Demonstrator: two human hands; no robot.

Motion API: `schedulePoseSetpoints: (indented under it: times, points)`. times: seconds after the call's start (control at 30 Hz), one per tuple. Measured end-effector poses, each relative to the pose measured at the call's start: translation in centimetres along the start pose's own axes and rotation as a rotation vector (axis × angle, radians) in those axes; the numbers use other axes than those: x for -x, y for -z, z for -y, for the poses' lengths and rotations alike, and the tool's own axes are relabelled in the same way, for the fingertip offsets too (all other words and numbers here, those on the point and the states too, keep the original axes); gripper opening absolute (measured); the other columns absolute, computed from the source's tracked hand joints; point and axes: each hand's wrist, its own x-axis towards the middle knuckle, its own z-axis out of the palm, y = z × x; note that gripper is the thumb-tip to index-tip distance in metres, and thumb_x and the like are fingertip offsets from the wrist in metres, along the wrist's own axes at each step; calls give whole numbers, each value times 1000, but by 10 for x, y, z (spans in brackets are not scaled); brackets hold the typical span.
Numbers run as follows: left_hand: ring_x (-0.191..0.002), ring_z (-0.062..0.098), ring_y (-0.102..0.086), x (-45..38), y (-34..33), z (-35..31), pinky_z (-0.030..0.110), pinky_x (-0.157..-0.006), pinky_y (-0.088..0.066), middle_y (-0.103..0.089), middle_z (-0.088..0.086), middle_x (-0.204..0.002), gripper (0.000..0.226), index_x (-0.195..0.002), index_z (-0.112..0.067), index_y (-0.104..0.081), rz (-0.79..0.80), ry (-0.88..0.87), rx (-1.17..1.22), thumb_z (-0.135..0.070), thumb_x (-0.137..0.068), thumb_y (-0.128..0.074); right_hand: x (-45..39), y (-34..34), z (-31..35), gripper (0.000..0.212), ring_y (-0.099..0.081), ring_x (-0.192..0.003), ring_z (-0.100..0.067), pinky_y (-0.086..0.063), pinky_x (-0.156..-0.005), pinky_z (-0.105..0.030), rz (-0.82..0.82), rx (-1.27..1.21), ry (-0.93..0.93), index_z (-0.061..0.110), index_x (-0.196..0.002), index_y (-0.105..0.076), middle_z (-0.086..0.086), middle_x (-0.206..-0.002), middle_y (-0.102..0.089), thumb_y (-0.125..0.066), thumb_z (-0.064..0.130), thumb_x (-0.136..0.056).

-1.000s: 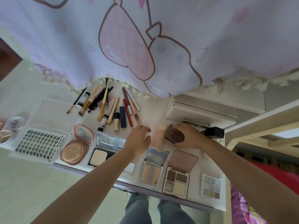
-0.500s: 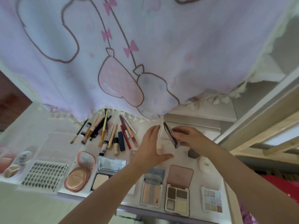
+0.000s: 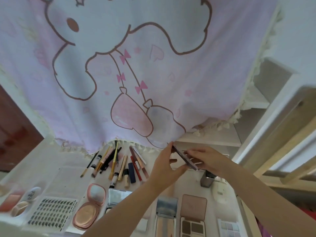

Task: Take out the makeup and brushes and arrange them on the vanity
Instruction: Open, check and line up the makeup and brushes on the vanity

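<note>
Both hands hold one thin dark compact (image 3: 184, 158) above the back of the worktop (image 3: 191, 187). The left hand (image 3: 166, 165) pinches its near and far edges between thumb and fingers; the right hand (image 3: 207, 159) pinches its right-hand edge with the fingertips. The compact is tilted edge-on to the camera, so whether it is open or closed cannot be determined.

Judged step: one more makeup item is being handled, probably opened or oriented, before placement.

At 9 o'clock from the hands lies a fanned row of brushes and pencils (image 3: 112, 161). At 6 o'clock, along the near edge, stand open palettes: a mirrored palette (image 3: 165, 214) and, just right of it, a brown eyeshadow palette (image 3: 193, 218). At 7 o'clock sits a round pink compact (image 3: 90, 207), with a lash tray (image 3: 51, 214) further left. A small dark container (image 3: 207, 179) stands just below the right hand. A pink printed curtain (image 3: 136, 74) hangs behind.

Next move, as a judgement: lower the compact flat onto a bare patch of worktop, well apart from the dark container, aligned with the palette row.
</note>
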Motion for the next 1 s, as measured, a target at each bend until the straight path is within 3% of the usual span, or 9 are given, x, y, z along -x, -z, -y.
schedulePoseSetpoints:
  times: [0.1, 0.23, 0.37, 0.57, 0.67, 0.8, 0.9, 1.0]
  points:
    - [-116, 0, -45, 6, 1, 1, 17, -94, -45, -44, -21, -116, 76, -129, -31, -29, 76, -12, 19, -23, -70, -76, 9, -2, -4, 14, -66, -72, -5, -50, -65, -16, 57, -28, 22, 22, -86, -69, 6, -78, -70, -56, 19, -87]
    - [-114, 10, -50, 11, -1, 2, 24, -97, -47, -50, -7, -118, 73, -130, -17, -37, 91, 6, 24, -20, -69, -78, 17, -7, -7, 16, -64, -91, -12, -52, -81, -24, 57, 96, 33, 26, -93, -64, 3, -98, -68, -64, 16, -80]
    - [-105, 5, -52, 12, -6, 0, 12, -89, -47, -51, -15, -108, 65, -116, -25, -41, 83, -13, -10, -13, -65, -79, 17, -9, -3, 26, -62, -94, -20, -52, -85, -33, -1, 168, -28, 18, -99, -60, -3, -100, -65, -67, 11, -75]
    - [-111, 11, -54, 9, -4, -1, 16, -92, -47, -56, 2, -116, 74, -126, -7, -43, 99, 5, 60, -6, -62, -79, 17, -5, -8, 16, -66, -77, -16, -53, -68, -27, 3, 29, 12, 18, -87, -65, -1, -83, -68, -65, 6, -76]
    - [-101, 6, -58, 10, 0, 2, 9, -84, -47, -57, -7, -105, 65, -112, -22, -45, 82, 11, 105, 2, -61, -78, 16, -1, -12, 13, -67, -73, -16, -56, -67, -30, 39, -106, 9, 12, -87, -68, -3, -77, -71, -59, 5, -82]
    - [-102, -2, -58, 8, 8, 7, 7, -83, -45, -56, -13, -106, 67, -110, -33, -44, 88, 29, 155, 6, -64, -74, 13, 5, -17, 11, -68, -71, -17, -59, -68, -33, 83, -291, -6, 11, -82, -70, -5, -77, -71, -61, 6, -78]
    - [-105, -10, -55, 7, 15, 15, 6, -84, -44, -56, -16, -109, 66, -108, -39, -43, 97, 64, 164, 5, -68, -71, 10, 9, -24, 33, -68, -73, -22, -58, -67, -32, 49, -531, -50, 7, -91, -66, -11, -82, -70, -64, 22, -62]
    - [-97, -10, -58, 11, 18, 28, 7, -79, -47, -57, -15, -106, 63, -103, -41, -43, 115, 130, 138, 3, -68, -72, 5, 9, -30, 21, -68, -72, -22, -58, -65, -30, -30, -553, -97, 3, -96, -61, -13, -84, -69, -51, 14, -81]
